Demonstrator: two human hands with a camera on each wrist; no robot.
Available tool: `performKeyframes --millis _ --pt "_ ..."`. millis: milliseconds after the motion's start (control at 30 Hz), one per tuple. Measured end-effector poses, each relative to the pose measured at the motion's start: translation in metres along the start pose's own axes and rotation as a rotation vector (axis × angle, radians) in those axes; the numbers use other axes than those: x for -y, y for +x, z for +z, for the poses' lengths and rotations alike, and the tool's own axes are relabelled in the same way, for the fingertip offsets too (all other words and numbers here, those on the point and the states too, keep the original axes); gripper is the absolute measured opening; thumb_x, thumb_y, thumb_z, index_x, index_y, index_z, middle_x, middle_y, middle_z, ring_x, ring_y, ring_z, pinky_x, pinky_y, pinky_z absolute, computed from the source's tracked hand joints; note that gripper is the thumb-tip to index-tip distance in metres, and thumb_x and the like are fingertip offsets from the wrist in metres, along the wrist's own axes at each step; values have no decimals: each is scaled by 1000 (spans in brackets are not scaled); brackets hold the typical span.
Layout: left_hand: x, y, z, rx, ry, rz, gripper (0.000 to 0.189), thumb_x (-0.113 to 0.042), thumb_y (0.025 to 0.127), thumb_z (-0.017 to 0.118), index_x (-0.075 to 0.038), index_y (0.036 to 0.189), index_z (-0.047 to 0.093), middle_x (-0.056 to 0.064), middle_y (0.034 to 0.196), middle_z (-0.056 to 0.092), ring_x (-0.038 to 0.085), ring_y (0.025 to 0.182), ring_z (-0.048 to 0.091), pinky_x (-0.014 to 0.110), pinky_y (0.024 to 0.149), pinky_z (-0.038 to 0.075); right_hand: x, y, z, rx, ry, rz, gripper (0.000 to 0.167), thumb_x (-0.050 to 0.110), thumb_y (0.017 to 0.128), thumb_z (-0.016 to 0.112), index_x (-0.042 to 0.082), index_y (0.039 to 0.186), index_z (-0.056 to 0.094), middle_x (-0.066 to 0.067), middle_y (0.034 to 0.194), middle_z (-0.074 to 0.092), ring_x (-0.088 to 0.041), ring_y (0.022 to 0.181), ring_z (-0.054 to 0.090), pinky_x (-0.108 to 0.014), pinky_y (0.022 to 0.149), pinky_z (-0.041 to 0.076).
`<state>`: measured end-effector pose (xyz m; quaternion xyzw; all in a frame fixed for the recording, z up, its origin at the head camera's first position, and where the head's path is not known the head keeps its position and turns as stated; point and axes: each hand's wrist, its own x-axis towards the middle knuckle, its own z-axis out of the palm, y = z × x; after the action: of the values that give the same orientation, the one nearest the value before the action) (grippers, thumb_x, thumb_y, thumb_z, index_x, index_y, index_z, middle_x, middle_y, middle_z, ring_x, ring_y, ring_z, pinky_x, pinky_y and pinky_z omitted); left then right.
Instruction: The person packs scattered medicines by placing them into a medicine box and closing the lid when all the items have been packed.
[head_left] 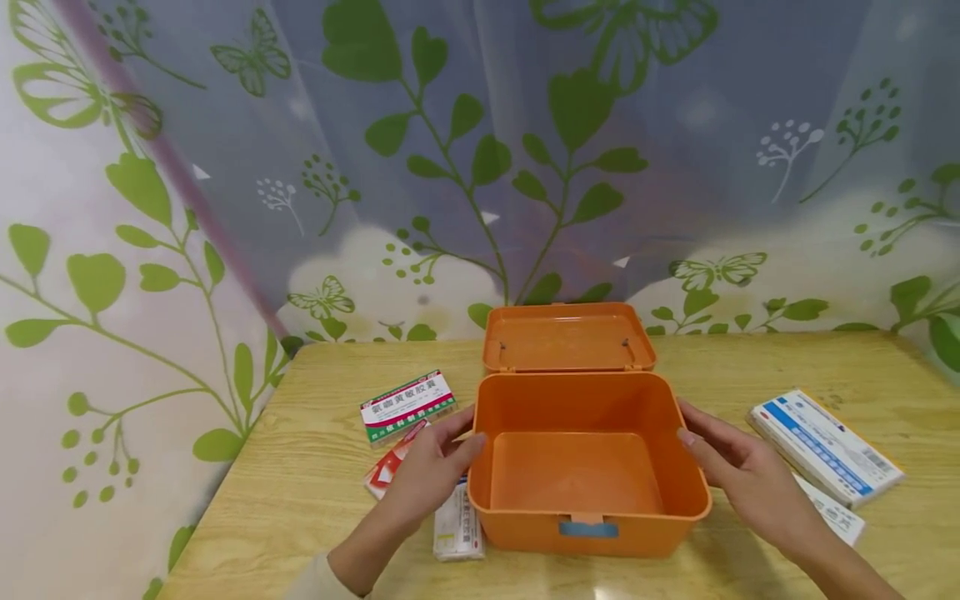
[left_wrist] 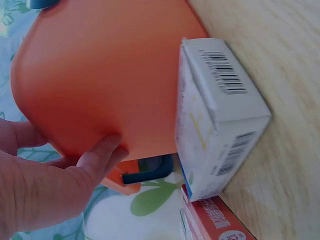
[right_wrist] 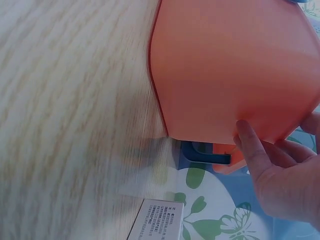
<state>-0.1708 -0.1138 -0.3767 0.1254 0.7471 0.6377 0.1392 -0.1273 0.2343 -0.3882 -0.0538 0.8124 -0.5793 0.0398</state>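
Observation:
An orange plastic storage box (head_left: 525,537) stands on the table with its lid (head_left: 570,337) swung back and its inside bare. My left hand (head_left: 427,471) grips the left wall, thumb at the rim and fingers along the outside. On the opposite wall my right hand (head_left: 753,487) holds the rim the same way. Both wrist views show fingertips against the outer sides, with a dark blue handle (left_wrist: 150,172) behind the box. Close by the left side lies a white medicine carton (head_left: 457,529), partly hidden by the left hand.
Left of the box lie a green, white and magenta carton (head_left: 408,406) and a red-and-white carton (head_left: 392,467). To the right, a blue-and-white carton (head_left: 825,446) overlaps a smaller white one (head_left: 836,517). A leaf-patterned curtain (head_left: 420,208) hangs behind the wooden table (head_left: 300,500).

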Motion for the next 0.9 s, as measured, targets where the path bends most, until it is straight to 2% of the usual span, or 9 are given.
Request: performKeyframes --millis 200,333,467,600,900 --pt "-8 2 -2 -8 16 -9 48 -9 96 57 4 140 43 23 136 49 36 119 53 38 91 49 0 -1 0 5 20 -23 55 32 102 44 8 150 30 -18 150 32 6 111 51 -29 80 54" --pt "-13 4 -6 9 -25 -45 49 -8 95 58 2 141 43 23 136 49 34 116 56 39 86 52 0 -1 2 0 34 -42 55 31 102 45 6 149 30 -19 149 32 7 111 50 -28 81 54" --pt "-18 8 -9 -3 3 -83 47 -8 96 57 3 140 44 21 136 50 33 111 59 40 80 54 -1 0 3 -8 42 -47 55 31 102 45 5 149 31 -19 149 32 6 111 51 -29 81 54" --pt "-21 9 -10 -17 44 -89 46 -5 95 57 4 139 44 22 134 51 36 110 59 40 77 55 -1 1 4 -16 34 -40 55 32 102 46 7 149 32 -17 149 33 6 110 52 -30 80 54" --pt "-22 11 -10 4 -21 -109 46 0 93 56 5 137 45 24 132 52 36 108 60 43 77 55 -2 -1 3 -40 -8 -15 56 35 101 46 9 148 34 -15 149 34 2 111 52 -29 80 54"
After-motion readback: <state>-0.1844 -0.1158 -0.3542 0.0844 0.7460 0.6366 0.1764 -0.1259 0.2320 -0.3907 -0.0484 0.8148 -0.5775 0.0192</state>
